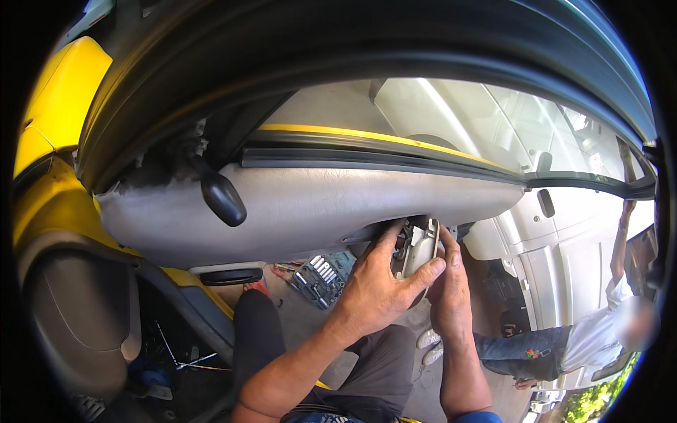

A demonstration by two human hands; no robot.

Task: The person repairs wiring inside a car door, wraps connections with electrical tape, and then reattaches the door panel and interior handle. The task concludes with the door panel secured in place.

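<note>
Both of my hands hold a light grey plastic trim piece [422,250] up against the grey door panel [310,204]. My left hand [374,292] is closed on its left side, the thumb stretched across toward the lower end. From the right, my right hand [451,292] grips the same piece, with fingers along its edge. Metal and pale parts show on the piece's upper face. Behind the left fingers lies a dark recess [363,233] in the panel. The far side of the piece is hidden by my hands.
A socket set [321,278] lies on the ground below the door. A black oval-ended stalk [223,199] juts out at the left, above a black pull handle [231,276]. A brown seat [77,317] stands left. At right are a white vehicle [564,261] and another person [592,338].
</note>
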